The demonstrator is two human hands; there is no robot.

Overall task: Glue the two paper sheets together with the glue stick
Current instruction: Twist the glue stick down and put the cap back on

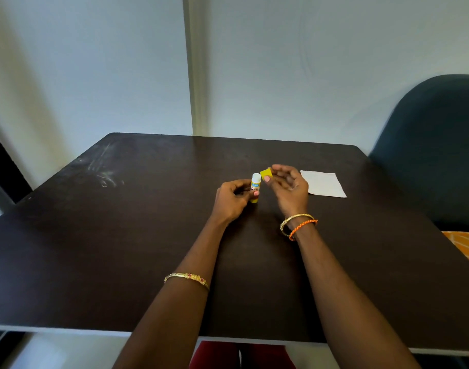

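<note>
The left hand [232, 199] is gripping the upright yellow-and-white glue stick [255, 188] while the right hand [287, 183] is pinching its small yellow cap [266, 173] just beside it, the white paper sheets [323, 183] lying flat on the dark worktop [121, 235] nearer the right hand.

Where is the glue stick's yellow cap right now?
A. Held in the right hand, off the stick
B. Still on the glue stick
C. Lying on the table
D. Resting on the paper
A: the right hand pinches the yellow cap just beside the open top of the glue stick, which the left hand holds.
</note>
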